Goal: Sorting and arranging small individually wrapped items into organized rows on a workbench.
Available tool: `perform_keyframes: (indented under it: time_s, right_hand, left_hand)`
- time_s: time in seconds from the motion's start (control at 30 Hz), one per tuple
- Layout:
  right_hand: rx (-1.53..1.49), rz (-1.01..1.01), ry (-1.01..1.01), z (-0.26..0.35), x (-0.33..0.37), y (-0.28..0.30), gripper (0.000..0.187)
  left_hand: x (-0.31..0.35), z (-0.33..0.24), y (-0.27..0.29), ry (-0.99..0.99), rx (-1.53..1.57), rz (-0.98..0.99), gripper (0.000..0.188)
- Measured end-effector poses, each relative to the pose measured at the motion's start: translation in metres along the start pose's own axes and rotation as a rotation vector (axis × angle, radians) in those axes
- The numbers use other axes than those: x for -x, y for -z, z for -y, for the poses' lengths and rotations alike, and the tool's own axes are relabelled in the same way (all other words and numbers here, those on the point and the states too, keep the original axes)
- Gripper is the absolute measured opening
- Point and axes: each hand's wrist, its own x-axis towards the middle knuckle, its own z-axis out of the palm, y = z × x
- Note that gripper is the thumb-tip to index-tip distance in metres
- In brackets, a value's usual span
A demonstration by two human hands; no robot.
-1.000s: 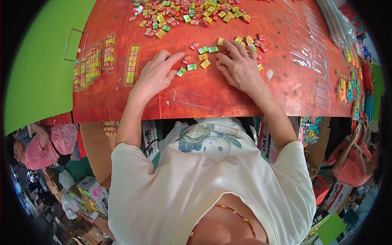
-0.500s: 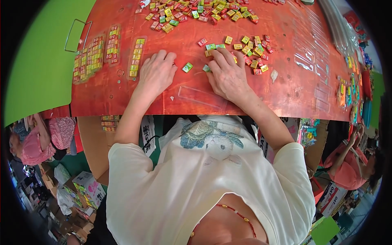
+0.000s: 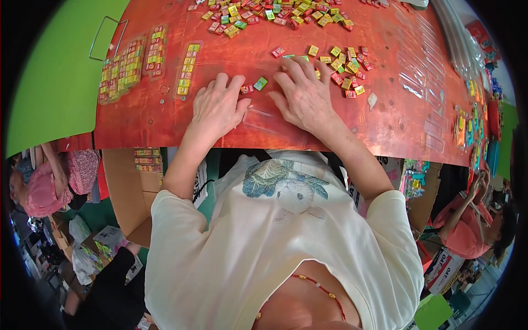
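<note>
My left hand (image 3: 216, 104) rests on the red table with its fingers bent and apart. Beside its fingertips lie a small red box (image 3: 246, 88) and a small green box (image 3: 260, 83). Part of a clear plastic tray (image 3: 257, 111) shows between my hands; the rest is hard to make out. My right hand (image 3: 304, 98) is spread, its fingertips reaching over a few green and yellow boxes that they partly hide. Just past it sits a loose cluster of small red and yellow boxes (image 3: 345, 69). Left of my left hand is a filled clear tray (image 3: 187, 70).
More filled trays (image 3: 122, 71) lie at the left, near a metal wire handle (image 3: 104, 41) by a green board (image 3: 52, 71). A large pile of small boxes (image 3: 280, 12) spreads at the far side. Empty clear trays (image 3: 423, 71) overlap on the right. Cardboard boxes (image 3: 124, 192) stand below the table edge.
My left hand has shifted right and nearer me, its thumb now out. A red box now shows beside the green one. My right thumb has come off a green box. A dark sleeve appears lower left.
</note>
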Motion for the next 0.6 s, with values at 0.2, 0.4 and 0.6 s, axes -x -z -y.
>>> perform_keyframes:
  time_s: [0.2, 0.4, 0.6]
  right_hand:
    - [0.02, 0.018, 0.045, -0.001, -0.007, -0.026, 0.023]
    - [-0.016, -0.011, 0.012, -0.008, -0.003, -0.02, 0.017]
    - [0.066, -0.067, -0.114, -0.032, -0.002, -0.011, 0.02]
  left_hand:
    - [0.0, -0.004, -0.012, 0.066, -0.007, 0.032, 0.023]
    - [-0.007, -0.006, -0.015, 0.095, 0.013, 0.071, 0.028]
    - [-0.006, -0.001, 0.001, 0.068, 0.017, 0.054, 0.03]
